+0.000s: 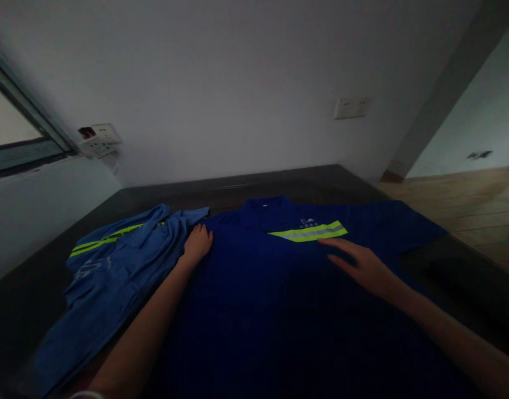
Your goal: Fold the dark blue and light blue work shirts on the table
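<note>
A dark blue work shirt (246, 266) lies spread out, collar at the far side, with a yellow-green and silver reflective strip (310, 233) across its chest. My left hand (199, 242) rests palm down on the fabric near the shirt's shoulder, fingers laid out, at the border with a lighter blue garment (117, 277). That second garment lies crumpled on the left and has yellow-green stripes too. Over the chest just below the strip, my right hand (358, 260) is open, thumb apart from the fingers, holding nothing. The shirt's lower part is lost in shadow.
The dark tabletop (237, 183) meets a pale wall with a double socket (352, 107). More sockets (99, 138) sit at the left by a window frame (25, 100). A black item (474, 288) lies at the right edge. Beyond it is a wood-look floor (457, 194).
</note>
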A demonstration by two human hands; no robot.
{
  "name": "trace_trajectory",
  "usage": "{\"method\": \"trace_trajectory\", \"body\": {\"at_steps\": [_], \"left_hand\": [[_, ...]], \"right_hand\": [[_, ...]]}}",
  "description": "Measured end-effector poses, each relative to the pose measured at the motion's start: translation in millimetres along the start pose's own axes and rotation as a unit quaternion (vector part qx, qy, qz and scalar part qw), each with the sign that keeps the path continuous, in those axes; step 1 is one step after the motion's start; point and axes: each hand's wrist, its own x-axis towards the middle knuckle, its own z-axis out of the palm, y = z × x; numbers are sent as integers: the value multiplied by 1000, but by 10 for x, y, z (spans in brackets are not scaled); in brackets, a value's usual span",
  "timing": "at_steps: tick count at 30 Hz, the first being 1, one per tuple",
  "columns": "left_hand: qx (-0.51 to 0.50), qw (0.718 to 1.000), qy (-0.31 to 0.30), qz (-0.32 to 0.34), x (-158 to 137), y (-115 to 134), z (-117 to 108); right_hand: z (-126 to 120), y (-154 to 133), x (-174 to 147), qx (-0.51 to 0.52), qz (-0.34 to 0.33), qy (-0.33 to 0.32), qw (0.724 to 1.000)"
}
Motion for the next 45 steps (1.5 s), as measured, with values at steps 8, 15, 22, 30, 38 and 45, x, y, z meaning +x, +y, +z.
{"method": "trace_trajectory", "body": {"at_steps": [8,15,22,30,38,45], "left_hand": [[11,1000,-5,-6,63,-131,323],[4,1000,-27,-11,76,-133,319],[3,999,-37,-17,55,-109,277],[-6,1000,-17,-9,55,-118,279],[18,993,106,48,-25,-42,182],[-22,994,37,100,103,-61,253]], "right_hand": [[-75,186,-931,-115,-41,-148,982],[233,267,-735,-239,-162,-92,953],[97,299,-806,-257,-211,-56,941],[224,300,-991,-186,-129,-92,970],[184,-121,-387,-98,-63,-51,992],[1053,-605,772,-108,-136,-120,978]]}}
